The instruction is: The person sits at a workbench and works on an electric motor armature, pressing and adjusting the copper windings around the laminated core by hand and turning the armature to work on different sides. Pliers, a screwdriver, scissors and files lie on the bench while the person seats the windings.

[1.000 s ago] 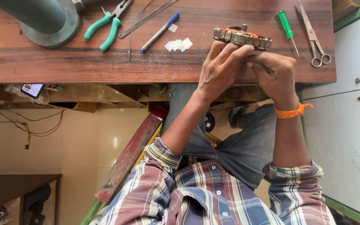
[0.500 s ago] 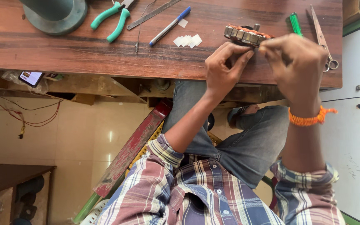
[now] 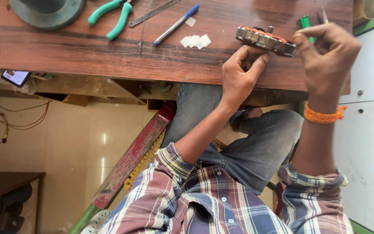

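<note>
Ring: a flat round metal ring wound with orange-brown wire coils (image 3: pixel 265 40) is tipped up on its edge at the near side of the brown wooden table (image 3: pixel 87 47), between the two hands.
Left hand: the left hand (image 3: pixel 239 73) is curled up, with its thumb and fingertips pressed on the ring's near side to hold it steady.
Right hand: the right hand (image 3: pixel 330 56), the one with the orange wrist band (image 3: pixel 323 116), has its fingers bunched tight and pinching at the ring's right end. I cannot tell if a thin wire is between them.
Step in hand: it looks like small, fiddly work on the coils at that end.
Next move needs: I think a still left hand and a soft, careful pinch, as the coils look easy to hurt.
Close by: little white paper squares (image 3: pixel 195 41), a blue pen (image 3: pixel 176 24) and a green screwdriver (image 3: pixel 304 21).
Farther off: green-handled pliers (image 3: pixel 109 17), left alone.
</note>
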